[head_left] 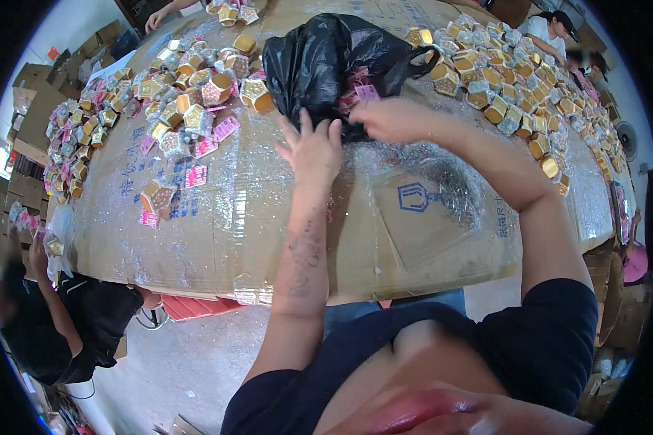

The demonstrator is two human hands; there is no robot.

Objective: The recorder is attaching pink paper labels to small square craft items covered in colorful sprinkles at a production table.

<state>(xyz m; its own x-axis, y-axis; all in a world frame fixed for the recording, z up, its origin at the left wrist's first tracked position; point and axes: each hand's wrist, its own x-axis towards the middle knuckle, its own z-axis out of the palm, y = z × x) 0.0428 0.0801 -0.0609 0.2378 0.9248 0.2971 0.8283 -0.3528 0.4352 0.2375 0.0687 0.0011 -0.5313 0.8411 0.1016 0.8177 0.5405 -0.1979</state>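
Observation:
A black plastic bag (pixel 308 61) lies at the far middle of the cardboard-covered table, its mouth gaping toward me. Pink tags (pixel 366 93) show inside that mouth. My left hand (pixel 313 147) rests against the bag's near edge, fingers spread. At the right of the opening, my right hand (pixel 392 120) is closed, its fingertips by the tags and the bag's edge; what it pinches is hidden. Just left of the bag sits a gold, many-sided trinket (pixel 255 95). Nearer me, a single trinket (pixel 157 197) with a pink tag lies on the cardboard.
Gold trinkets with pink tags pile up on the left (pixel 189 90), and a larger heap (pixel 515 87) covers the right. Glitter and clear film (pixel 450 181) spread over the cardboard (pixel 283 246). Co-workers sit at the left (pixel 58 326) and far right (pixel 548 36).

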